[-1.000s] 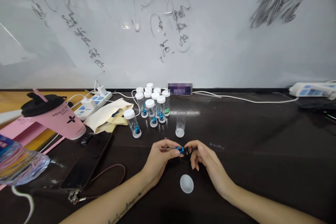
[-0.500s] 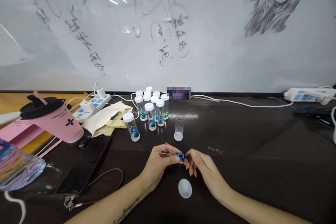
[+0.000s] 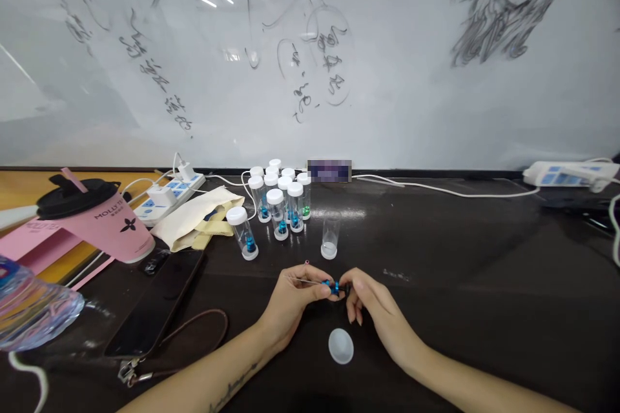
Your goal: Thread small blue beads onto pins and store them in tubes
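Left hand's [image 3: 296,297] grip pinches the blue piece [image 3: 331,286]; right hand's [image 3: 372,300] fingers touch its black end.

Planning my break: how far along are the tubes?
Looks done: the capped tubes, several visibly holding blue or green pieces. In hand: a blue-and-black piece, gripped by the left hand, with the right hand at its black end. Apparently left: the open tube, with no blue piece inside, and the loose white cap.
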A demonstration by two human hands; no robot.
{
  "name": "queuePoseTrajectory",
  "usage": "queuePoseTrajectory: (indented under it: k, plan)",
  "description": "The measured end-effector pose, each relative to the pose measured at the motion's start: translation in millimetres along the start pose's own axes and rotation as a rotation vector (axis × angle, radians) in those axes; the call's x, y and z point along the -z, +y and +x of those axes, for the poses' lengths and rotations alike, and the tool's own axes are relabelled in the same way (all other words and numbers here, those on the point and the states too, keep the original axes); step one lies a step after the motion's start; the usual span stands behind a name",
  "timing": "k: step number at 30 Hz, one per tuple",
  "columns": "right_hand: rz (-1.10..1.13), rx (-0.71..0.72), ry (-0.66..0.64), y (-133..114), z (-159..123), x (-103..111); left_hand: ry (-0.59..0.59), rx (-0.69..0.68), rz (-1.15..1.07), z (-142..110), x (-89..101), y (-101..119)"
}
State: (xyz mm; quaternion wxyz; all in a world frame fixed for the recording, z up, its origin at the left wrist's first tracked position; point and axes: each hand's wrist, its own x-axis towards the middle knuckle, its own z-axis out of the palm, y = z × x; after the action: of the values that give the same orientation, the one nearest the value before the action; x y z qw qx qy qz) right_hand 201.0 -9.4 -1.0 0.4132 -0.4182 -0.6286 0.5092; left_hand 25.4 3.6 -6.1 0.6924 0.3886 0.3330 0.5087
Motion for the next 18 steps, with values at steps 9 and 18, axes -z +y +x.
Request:
queuePoseTrajectory:
  k: [9, 18]
  plan:
    - [-0.042, -0.013, -0.025, -2.5, 0.9, 0.0, 0.009, 0.004, 0.002, -0.9, -0.6, 2.1]
    - [-0.020, -0.017, -0.010, -1.4, 2.4, 0.5, 0.012, 0.004, 0.012, -0.1, -0.4, 0.7]
